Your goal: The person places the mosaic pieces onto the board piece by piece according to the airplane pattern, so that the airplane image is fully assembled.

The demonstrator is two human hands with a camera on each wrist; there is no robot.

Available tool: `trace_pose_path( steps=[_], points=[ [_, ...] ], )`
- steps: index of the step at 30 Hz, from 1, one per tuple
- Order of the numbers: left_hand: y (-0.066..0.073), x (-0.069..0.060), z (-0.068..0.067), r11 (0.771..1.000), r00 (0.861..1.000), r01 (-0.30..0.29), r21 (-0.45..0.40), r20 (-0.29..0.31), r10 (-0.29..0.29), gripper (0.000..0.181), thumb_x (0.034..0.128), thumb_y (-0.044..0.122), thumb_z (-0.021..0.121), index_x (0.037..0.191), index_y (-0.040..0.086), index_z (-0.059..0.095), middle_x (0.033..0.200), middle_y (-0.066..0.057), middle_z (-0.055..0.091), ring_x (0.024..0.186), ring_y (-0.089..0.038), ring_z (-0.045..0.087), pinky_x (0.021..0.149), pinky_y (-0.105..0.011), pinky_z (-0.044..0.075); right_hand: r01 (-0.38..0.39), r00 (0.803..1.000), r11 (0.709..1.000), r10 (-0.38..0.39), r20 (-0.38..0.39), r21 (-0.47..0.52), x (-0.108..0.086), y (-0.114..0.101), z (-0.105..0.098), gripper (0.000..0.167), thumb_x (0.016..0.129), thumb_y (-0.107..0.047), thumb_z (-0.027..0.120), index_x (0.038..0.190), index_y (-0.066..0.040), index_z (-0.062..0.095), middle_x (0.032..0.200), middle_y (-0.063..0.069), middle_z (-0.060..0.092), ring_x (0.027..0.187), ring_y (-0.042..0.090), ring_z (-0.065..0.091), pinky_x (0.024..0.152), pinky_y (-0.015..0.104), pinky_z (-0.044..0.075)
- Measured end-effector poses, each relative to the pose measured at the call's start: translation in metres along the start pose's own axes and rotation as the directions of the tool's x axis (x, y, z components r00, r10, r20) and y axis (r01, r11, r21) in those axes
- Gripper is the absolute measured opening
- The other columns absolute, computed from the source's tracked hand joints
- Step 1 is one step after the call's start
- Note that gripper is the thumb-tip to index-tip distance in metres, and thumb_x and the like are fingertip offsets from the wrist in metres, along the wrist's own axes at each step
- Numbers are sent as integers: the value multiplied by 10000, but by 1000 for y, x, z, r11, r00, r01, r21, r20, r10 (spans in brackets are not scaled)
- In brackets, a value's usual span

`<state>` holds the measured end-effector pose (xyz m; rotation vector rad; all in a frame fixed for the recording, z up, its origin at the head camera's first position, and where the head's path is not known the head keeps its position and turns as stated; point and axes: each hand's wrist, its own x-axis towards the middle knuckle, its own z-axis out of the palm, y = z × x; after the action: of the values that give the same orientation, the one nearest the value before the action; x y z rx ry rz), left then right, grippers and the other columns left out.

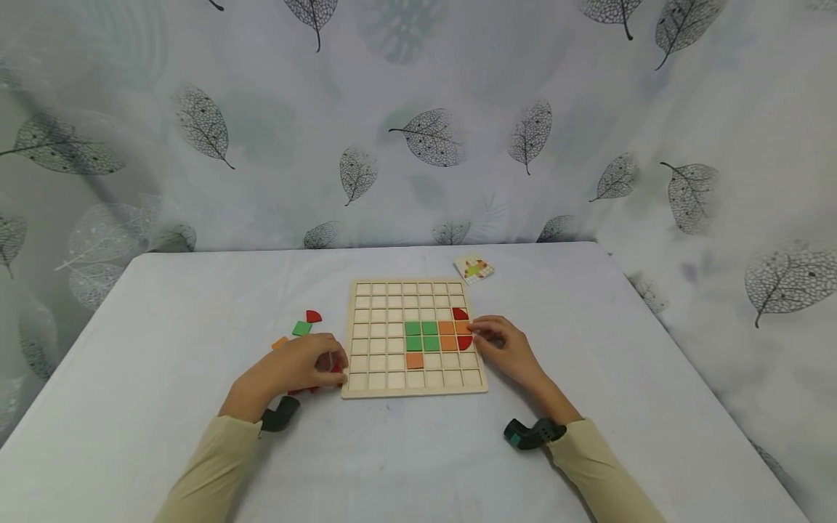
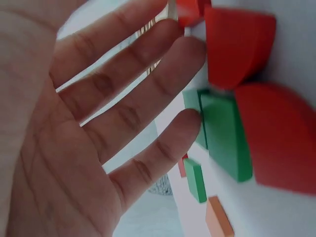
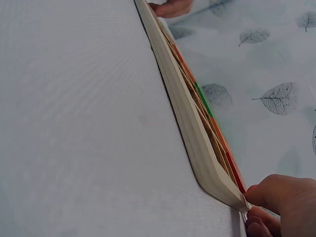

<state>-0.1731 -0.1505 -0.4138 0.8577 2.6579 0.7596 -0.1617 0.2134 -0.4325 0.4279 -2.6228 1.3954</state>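
While the bench (image 1: 425, 465) runs wide underneath, that wooden grid board (image 1: 377, 381) sits around 3 o'clock from the left hand (image 1: 294, 367), fingers loosely apart, and 9 o'clock from the right hand (image 1: 508, 350), which touches its edge (can't tell if it's pinching). Picture card (image 1: 474, 269)'s at the board's 1 o'clock; loose green tile (image 1: 301, 328), left hand's 12.

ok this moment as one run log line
left hand: at board left edge, near loose red pieces | right hand: at board right edge | board: holds green squares, orange squares, red quarter-circles | card: beyond board
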Motion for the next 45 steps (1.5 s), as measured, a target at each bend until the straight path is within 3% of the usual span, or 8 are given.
trace_pose_path(
  steps=[5, 9, 14, 21, 35, 39, 45],
  points=[
    [-1, -7, -3, 999, 999, 43, -19, 7, -43, 173, 806, 199, 799, 927, 158, 683, 815, 80, 586, 759, -105, 535, 702, -259, 446, 3, 1000, 1000, -3, 3, 3, 0, 0, 0, 223, 882, 92, 625, 1101, 119, 658, 1172, 276, 598, 935, 341, 590, 816, 372, 507],
    [-4, -10, -4, 999, 999, 48, -8, 4, -48, 184, 792, 218, 810, 928, 189, 690, 807, 103, 593, 759, -74, 542, 745, -297, 426, 5, 1000, 1000, -5, 8, 6, 1, 0, 0, 225, 888, 83, 623, 1108, 116, 657, 1180, 274, 595, 941, 334, 589, 822, 376, 507],
    [-7, -10, -6, 1000, 1000, 12, -29, 18, -11, 159, 807, 182, 787, 943, 186, 707, 835, 100, 605, 758, -67, 549, 737, -292, 426, 5, 1000, 1000, -5, 12, 11, 1, 1, -1, 226, 896, 73, 620, 1115, 116, 655, 1189, 277, 591, 945, 339, 589, 826, 389, 505],
    [-8, -10, -3, 997, 999, 35, -65, 26, -33, 313, 748, 285, 847, 978, 146, 685, 841, 77, 603, 769, -94, 557, 707, -248, 469, -6, 1000, 1000, 6, 18, 13, -1, 2, 0, 230, 900, 71, 614, 1122, 116, 652, 1198, 280, 585, 957, 357, 590, 830, 379, 502],
    [-10, -9, -4, 999, 1000, 26, 22, 9, -26, 176, 783, 128, 746, 948, 182, 710, 818, 102, 567, 752, -62, 537, 701, -249, 456, -3, 1000, 1000, 2, 25, 18, 0, -2, -3, 231, 901, 73, 611, 1123, 124, 648, 1197, 287, 582, 939, 355, 582, 820, 372, 498],
    [-10, -9, -5, 1000, 1000, 1, 23, -1, -1, 187, 776, 107, 728, 950, 172, 706, 810, 87, 556, 723, -65, 529, 645, -228, 458, -12, 1000, 1000, 11, 23, 11, 1, -3, -3, 230, 902, 70, 611, 1124, 120, 650, 1198, 282, 583, 937, 351, 582, 817, 388, 495],
    [-10, -10, -5, 1000, 1000, 10, -10, -3, -10, 201, 780, 108, 716, 963, 186, 692, 843, 88, 561, 726, -72, 539, 578, -228, 463, -16, 1000, 1000, 16, 24, 6, 1, -2, -2, 231, 902, 67, 612, 1125, 114, 651, 1198, 276, 586, 950, 348, 582, 821, 368, 495]
  ],
)
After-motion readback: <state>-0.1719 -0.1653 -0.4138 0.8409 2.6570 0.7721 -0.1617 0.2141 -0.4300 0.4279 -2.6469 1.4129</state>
